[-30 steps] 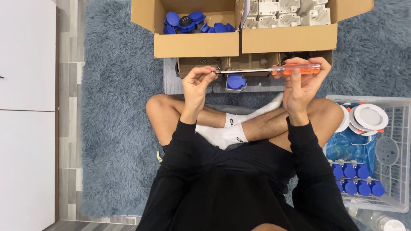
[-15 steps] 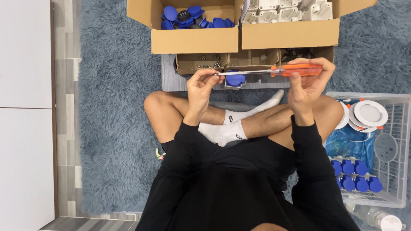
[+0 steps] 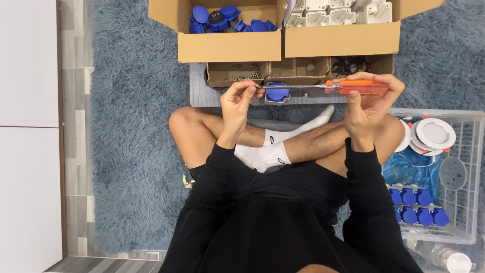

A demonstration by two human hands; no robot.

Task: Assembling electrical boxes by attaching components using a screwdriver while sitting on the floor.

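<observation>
Person sat cross-legged on blue rug (image 3: 126, 151). Right hand (image 3: 371, 103) gripped orange handle of screwdriver (image 3: 323, 87), fingers wrapped around it. Screwdriver lay level above knees, between hands. Left hand (image 3: 240, 101) pinched shaft tip, fingers pressed together. Blue socket (image 3: 277, 93) sat on grey mat (image 3: 199, 93) just behind shaft. Cardboard boxes (image 3: 230, 48) beyond; white basket (image 3: 465, 151) at right.

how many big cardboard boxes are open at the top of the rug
2. The left cardboard box holds blue parts; the right cardboard box beside it holds white parts. Both run off frame, so others may be hidden.
</observation>
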